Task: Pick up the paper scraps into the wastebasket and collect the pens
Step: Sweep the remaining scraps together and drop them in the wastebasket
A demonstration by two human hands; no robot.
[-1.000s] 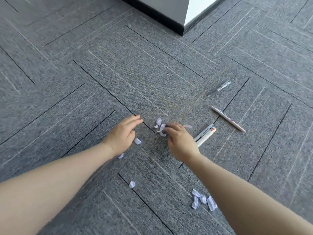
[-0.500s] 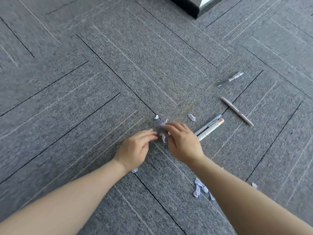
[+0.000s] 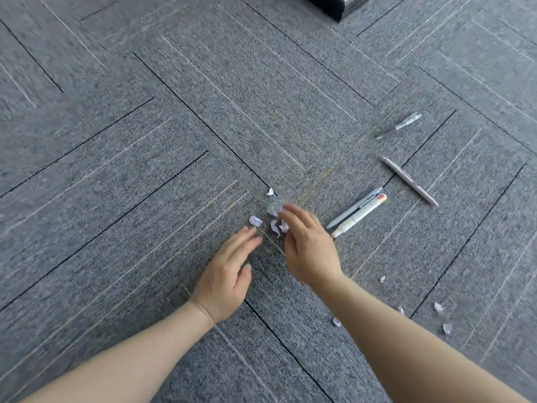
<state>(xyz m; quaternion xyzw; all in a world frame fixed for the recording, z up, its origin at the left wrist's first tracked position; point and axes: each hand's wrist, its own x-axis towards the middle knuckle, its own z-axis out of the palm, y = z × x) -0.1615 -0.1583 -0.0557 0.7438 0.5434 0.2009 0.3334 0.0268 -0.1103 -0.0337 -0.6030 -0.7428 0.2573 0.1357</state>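
Small white paper scraps lie on the grey carpet: one just past my left fingertips, a loose one farther off, and a little cluster at my right fingertips. My left hand lies flat and open on the carpet, holding nothing. My right hand is blurred, with its fingers curved over the cluster and touching a scrap; whether it grips one is unclear. Right of it lie a grey pen and a white pen with an orange tip, side by side. No wastebasket is in view.
A slim beige pen and a clear pen lie farther right. More scraps are scattered by my right forearm, one close to it. A dark wall base stands at the top edge.
Both hands have drawn together around the scraps in the middle. The left hand slid right toward the right hand, and the scraps now sit closer together. The view has tilted down.
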